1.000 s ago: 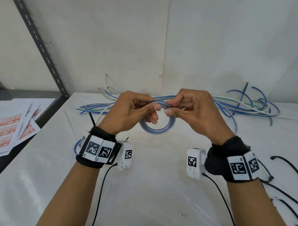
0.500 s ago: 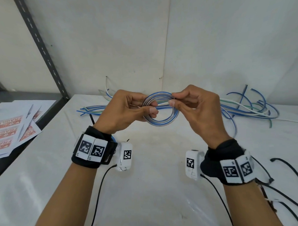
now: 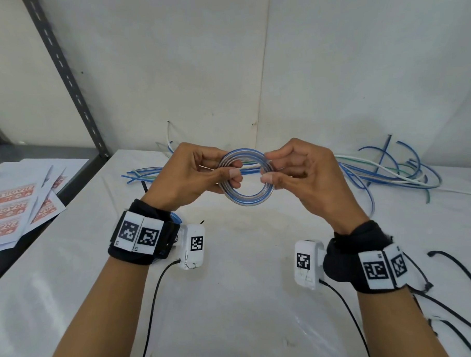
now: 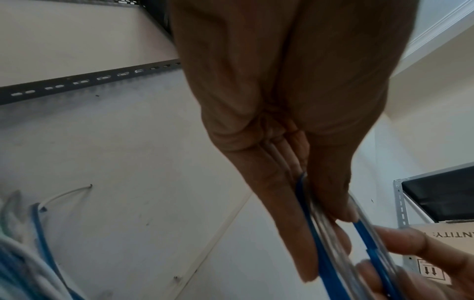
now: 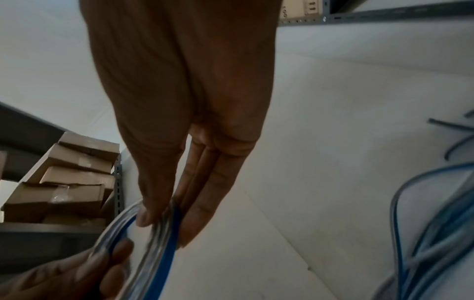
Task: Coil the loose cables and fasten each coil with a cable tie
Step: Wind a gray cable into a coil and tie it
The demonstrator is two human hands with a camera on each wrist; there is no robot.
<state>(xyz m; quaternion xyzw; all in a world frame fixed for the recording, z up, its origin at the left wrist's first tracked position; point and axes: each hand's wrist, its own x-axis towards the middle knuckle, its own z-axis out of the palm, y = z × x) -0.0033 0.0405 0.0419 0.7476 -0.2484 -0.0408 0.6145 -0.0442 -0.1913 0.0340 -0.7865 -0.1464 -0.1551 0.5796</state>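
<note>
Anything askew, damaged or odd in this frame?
Nothing stands out. Both hands, left and right, pinch a neat coil above the table; it has no tie yet. Loose cables sprawl behind and black ties lie at right, as expected.

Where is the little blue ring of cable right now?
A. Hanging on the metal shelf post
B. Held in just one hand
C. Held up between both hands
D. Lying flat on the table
C: the coil is off the table, pinched on one side by the left hand and on the other by the right hand.
</note>
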